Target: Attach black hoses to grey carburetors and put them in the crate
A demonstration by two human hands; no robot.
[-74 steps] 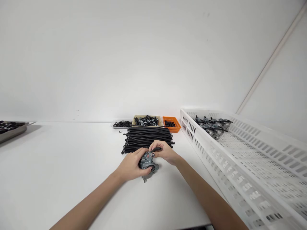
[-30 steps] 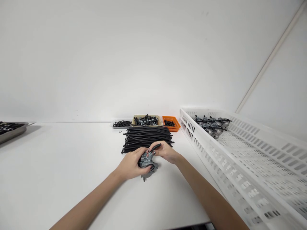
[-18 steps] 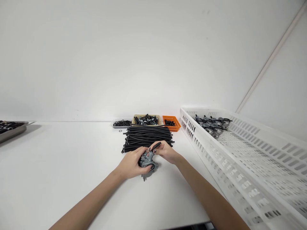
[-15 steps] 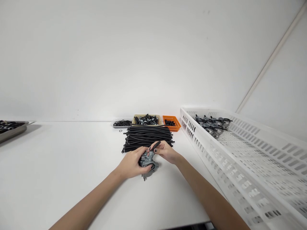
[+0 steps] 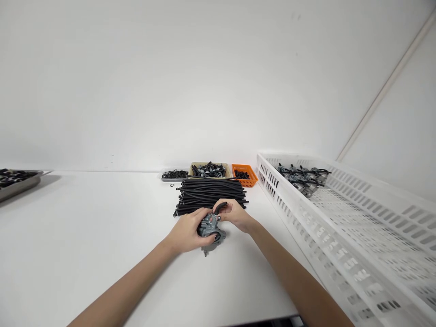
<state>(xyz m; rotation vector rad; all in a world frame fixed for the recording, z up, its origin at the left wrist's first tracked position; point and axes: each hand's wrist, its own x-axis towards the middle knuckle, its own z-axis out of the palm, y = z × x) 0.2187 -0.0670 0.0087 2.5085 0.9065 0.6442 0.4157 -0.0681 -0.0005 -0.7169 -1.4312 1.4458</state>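
A grey metal carburetor (image 5: pixel 211 236) is held over the white table, with my left hand (image 5: pixel 189 230) closed around its left side and the thumb across its front. At its top, my right hand (image 5: pixel 235 214) pinches a short black rubber hose (image 5: pixel 220 207) between thumb and fingers. The hose's lower end meets the top of the carburetor; fingers partly hide the joint, so I cannot tell how far it is pushed on. Just behind both hands lies a pile of long black hoses (image 5: pixel 207 193).
Along the wall stand a clear tray of black rings (image 5: pixel 174 174), a cream tray of black-and-metal parts (image 5: pixel 209 170) and an orange basket (image 5: pixel 248 183) of short black pieces. A large white crate (image 5: pixel 327 222) with several carburetors fills the right. A metal tray (image 5: pixel 20 184) sits far left.
The fingers of my right hand have shifted on the short hose, which now bends more to the right at its upper end. My left hand keeps its hold on the carburetor.
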